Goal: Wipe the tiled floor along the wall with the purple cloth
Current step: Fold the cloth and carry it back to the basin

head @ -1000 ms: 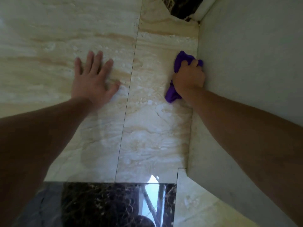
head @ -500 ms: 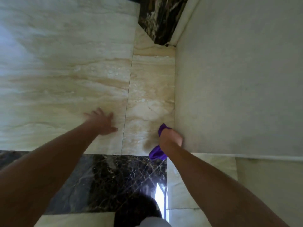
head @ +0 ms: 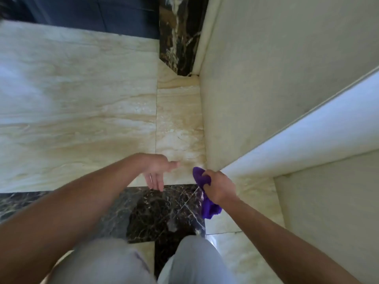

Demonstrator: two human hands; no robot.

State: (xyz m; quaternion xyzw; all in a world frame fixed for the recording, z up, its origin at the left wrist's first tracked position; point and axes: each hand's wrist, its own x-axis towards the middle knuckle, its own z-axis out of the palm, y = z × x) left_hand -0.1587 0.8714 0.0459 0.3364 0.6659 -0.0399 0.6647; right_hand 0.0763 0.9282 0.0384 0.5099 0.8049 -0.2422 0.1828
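The purple cloth (head: pixel 206 193) is bunched in my right hand (head: pixel 219 187), which is lifted off the floor near the outer corner of the pale wall (head: pixel 246 99). One end of the cloth sticks out above my fist and the other hangs below it. My left hand (head: pixel 158 171) hovers open with fingers pointing down, just left of the cloth, above the beige marble floor tile (head: pixel 178 130) that runs along the wall.
A dark veined marble strip (head: pixel 164 212) crosses the floor under my hands. Another dark strip (head: pixel 178 37) lies at the far end of the wall. My knees in grey trousers (head: pixel 143 263) fill the bottom. The wall steps back at the right (head: pixel 328 201).
The view has pulled back and up from the floor. My right hand drew the cloth back along the wall and lifted it. My left hand came off the tile.
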